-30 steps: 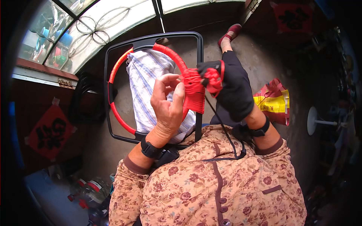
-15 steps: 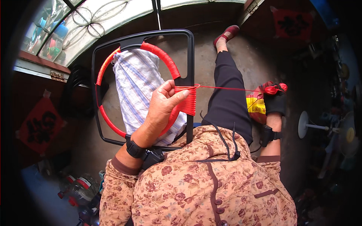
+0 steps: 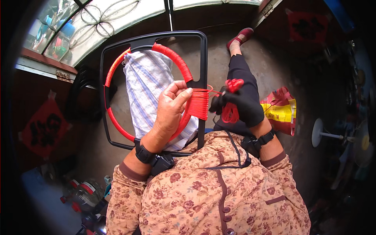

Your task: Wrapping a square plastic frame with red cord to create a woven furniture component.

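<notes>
A black frame (image 3: 203, 58) with a ring inside stands against my lap. Red cord covers much of the ring, and a broad band of wrapped cord (image 3: 200, 105) spans from the ring to the frame's right bar. My left hand (image 3: 170, 109), bare, is closed at that band, with thumb and fingers pinching the cord at its top edge. To the right, my right hand (image 3: 249, 105) in a black glove grips a bundle of red cord (image 3: 234, 85), whose loops hang below the fingers. A short strand runs from the bundle to the band, with a small loose loop beside the bar.
A white cloth with blue stripes (image 3: 145, 84) lies behind the ring. A red and yellow bag (image 3: 288, 111) is right of my right hand. Farther right stands a white fan (image 3: 362, 143). Plastic bottles (image 3: 87, 196) are at lower left, and a barred window (image 3: 117, 19) at upper left.
My right hand has come left with the cord bundle, from beside the bag to near the frame. The long taut strand is now short and slack. My left hand keeps its pinch.
</notes>
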Motion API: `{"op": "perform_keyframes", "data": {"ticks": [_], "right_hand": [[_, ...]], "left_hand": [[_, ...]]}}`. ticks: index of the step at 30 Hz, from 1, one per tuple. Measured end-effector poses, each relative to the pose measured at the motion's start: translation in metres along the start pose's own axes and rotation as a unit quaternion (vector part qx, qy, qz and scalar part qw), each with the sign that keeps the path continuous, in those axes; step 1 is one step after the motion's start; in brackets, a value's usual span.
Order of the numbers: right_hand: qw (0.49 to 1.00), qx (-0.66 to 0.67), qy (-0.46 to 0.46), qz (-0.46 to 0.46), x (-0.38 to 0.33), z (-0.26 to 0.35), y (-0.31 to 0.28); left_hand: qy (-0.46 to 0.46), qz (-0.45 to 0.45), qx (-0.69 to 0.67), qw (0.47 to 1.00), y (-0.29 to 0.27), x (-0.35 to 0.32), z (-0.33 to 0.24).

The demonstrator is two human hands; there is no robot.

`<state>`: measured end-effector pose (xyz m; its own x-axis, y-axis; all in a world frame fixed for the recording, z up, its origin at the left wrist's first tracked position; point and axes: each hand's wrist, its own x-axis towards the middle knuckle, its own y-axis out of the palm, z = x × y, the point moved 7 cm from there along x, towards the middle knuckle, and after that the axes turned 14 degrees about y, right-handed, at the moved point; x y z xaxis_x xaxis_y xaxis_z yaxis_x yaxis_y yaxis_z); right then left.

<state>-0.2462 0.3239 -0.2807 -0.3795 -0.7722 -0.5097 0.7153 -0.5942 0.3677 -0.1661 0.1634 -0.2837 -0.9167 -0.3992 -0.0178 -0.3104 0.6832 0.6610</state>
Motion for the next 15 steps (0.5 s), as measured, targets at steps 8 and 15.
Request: {"op": "perform_keyframes", "data": {"ticks": [8,15], "right_hand": [[0.946,0.293,-0.137,-0.014,-0.01,0.02,-0.002],[0.96,0.216,-0.168,0.057,-0.007,0.018,-0.01]], "left_hand": [[-0.094,0.085,0.064,0.99,0.016,-0.005,0.005],[-0.113,0.097,0.062,0.987,0.025,-0.012,0.002]]}}
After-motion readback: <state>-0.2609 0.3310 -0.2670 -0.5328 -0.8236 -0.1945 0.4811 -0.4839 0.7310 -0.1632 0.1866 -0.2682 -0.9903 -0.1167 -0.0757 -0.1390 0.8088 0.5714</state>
